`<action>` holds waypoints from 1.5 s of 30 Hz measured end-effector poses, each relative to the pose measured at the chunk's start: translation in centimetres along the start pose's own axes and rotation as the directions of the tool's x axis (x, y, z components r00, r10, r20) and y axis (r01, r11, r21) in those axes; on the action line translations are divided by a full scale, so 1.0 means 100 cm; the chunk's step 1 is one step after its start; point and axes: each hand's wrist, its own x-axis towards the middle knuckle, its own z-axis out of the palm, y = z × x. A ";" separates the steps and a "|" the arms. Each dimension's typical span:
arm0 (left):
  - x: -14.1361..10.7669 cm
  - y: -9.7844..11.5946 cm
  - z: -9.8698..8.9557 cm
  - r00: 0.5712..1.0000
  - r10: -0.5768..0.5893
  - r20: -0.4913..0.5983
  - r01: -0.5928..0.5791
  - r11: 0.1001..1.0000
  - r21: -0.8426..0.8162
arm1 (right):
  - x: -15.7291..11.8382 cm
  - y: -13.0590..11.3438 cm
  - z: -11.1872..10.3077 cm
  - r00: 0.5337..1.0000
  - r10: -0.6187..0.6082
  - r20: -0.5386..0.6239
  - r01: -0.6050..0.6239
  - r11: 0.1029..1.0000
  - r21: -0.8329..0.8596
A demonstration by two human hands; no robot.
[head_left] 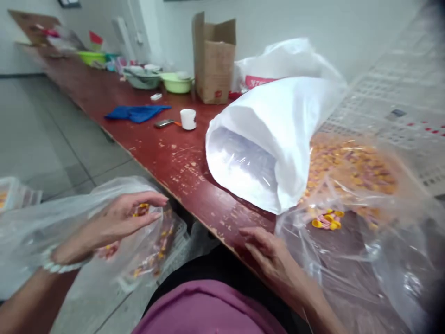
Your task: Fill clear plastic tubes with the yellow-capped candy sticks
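My left hand (121, 220), with a pale bead bracelet (66, 266) at the wrist, is over a clear plastic bag (104, 195) beside the table. Its thumb and fingers are apart, with nothing between them. Small yellow and pink pieces (156, 255) show inside that bag. My right hand (269, 250) is at the table's front edge, fingers stretched out and holding nothing. To its right a second clear bag (333, 273) lies spread on the table, with a few yellow and pink pieces (328, 220) near its mouth and a large heap (351, 167) farther back.
On the red table (181, 171) a white sack (274, 125) lies with its mouth towards me. Behind are a cardboard box (217, 67), a white cup (188, 119), a blue cloth (137, 112) and a green basin (176, 83). A white crate (392, 88) leans at the right.
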 end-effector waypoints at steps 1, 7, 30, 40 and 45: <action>0.017 0.018 0.009 0.997 0.071 0.022 -0.071 0.997 -0.012 | -0.006 0.001 -0.003 0.999 -0.005 -0.041 0.005 1.000 0.000; 0.145 0.079 0.089 0.939 0.339 0.060 -0.340 0.887 0.313 | -0.039 0.011 -0.023 0.955 -0.079 -0.287 0.086 0.996 0.015; 0.213 0.052 0.123 0.785 0.413 0.461 -0.599 0.693 0.400 | 0.147 0.080 -0.061 0.906 0.255 -0.337 -0.408 0.738 -0.537; 0.238 0.105 0.165 0.730 0.654 0.199 -0.678 0.655 0.335 | 0.107 0.075 -0.074 0.911 0.145 -0.387 -0.273 0.913 -0.302; 0.271 0.129 0.200 0.720 0.609 0.333 -0.693 0.613 0.379 | 0.091 0.070 -0.073 0.853 0.233 -0.467 -0.258 0.966 0.010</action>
